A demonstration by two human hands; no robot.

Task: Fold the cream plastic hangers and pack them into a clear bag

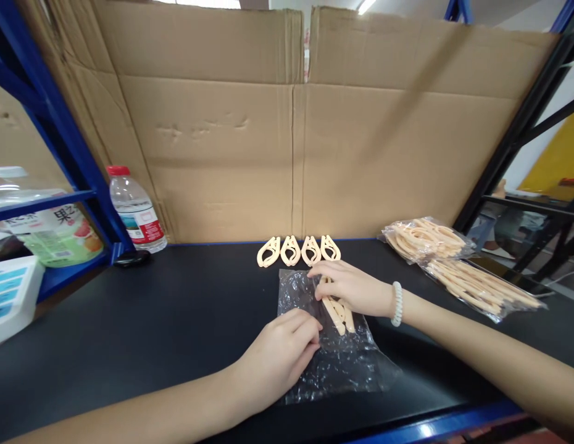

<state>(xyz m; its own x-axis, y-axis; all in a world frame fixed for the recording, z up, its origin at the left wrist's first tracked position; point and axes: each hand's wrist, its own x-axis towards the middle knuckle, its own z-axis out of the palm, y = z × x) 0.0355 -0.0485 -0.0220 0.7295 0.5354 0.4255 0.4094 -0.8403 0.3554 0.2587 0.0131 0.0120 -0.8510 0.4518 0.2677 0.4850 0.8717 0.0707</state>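
I see clear crinkled plastic bag (336, 364) flat on black table (152, 320), peach clips (339, 311) inside; left hand (280, 354) pinches bag edge, right hand (349, 287) grips clips through film

Crinkled glossy plastic bag (333, 357), matt tabletop (152, 320)

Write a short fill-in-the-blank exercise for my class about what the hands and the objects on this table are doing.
1. The loose peach clips lined up by the cardboard number ____.
2. The right hand wears a white ____ on its wrist.
3. Both hands rest on a clear plastic ____.
4. The water bottle has a ____ cap.

Missing words: four; bracelet; bag; red
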